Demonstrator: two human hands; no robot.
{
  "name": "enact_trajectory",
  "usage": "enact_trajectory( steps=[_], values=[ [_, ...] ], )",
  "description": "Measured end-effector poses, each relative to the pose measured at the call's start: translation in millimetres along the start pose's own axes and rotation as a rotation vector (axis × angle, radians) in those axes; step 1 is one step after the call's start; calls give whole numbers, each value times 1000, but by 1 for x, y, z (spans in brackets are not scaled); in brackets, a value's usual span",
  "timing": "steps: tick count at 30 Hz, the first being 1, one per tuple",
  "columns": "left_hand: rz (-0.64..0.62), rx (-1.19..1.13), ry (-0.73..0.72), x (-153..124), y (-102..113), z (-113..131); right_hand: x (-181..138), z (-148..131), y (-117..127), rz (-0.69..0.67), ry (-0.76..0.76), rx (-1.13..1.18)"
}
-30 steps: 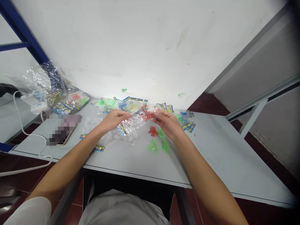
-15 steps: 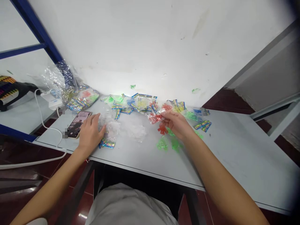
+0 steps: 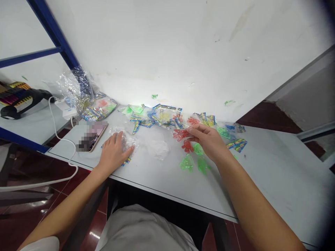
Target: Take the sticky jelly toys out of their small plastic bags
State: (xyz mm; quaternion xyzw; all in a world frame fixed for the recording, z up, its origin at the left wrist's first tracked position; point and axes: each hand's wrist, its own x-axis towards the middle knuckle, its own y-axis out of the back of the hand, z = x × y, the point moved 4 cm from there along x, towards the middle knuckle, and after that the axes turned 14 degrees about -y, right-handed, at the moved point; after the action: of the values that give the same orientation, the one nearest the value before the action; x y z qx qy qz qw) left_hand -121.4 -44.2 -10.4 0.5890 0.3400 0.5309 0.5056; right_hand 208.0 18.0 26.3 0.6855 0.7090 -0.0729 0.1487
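My left hand (image 3: 115,150) lies with fingers spread on a heap of crumpled clear plastic wrappers (image 3: 131,139). My right hand (image 3: 206,139) pinches a red hand-shaped jelly toy (image 3: 180,134) between thumb and fingers, just above the table; whether a clear wrapper surrounds it I cannot tell. Below it lie another red jelly toy (image 3: 187,146) and several green jelly toys (image 3: 186,163). Between my hands is a whitish, see-through pile (image 3: 158,149), too blurred to make out. Packets with blue and yellow printed strips (image 3: 164,116) line the wall side.
A phone (image 3: 98,137) lies left of my left hand, near a white cable (image 3: 75,164) and a white power strip (image 3: 68,109). A bulging clear bag of packets (image 3: 98,108) leans in the back left corner by a blue frame (image 3: 65,57). The white wall (image 3: 167,52) closes off the back.
My left hand has shifted right, from beside the phone onto the clear wrappers. My right hand still pinches the red toy. The whole view has swung slightly.
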Motion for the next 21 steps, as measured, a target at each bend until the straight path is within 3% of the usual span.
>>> enact_trajectory(
  steps=[7,13,21],
  values=[
    [4,-46,45,2,9,0,1,3,-3,-6,16,-53],
    [-83,-51,87,12,1,17,-1,3,-6,-7,14,-72],
    [-89,-78,80,8,-2,20,2,6,-10,-11,3,-83]
  ],
)
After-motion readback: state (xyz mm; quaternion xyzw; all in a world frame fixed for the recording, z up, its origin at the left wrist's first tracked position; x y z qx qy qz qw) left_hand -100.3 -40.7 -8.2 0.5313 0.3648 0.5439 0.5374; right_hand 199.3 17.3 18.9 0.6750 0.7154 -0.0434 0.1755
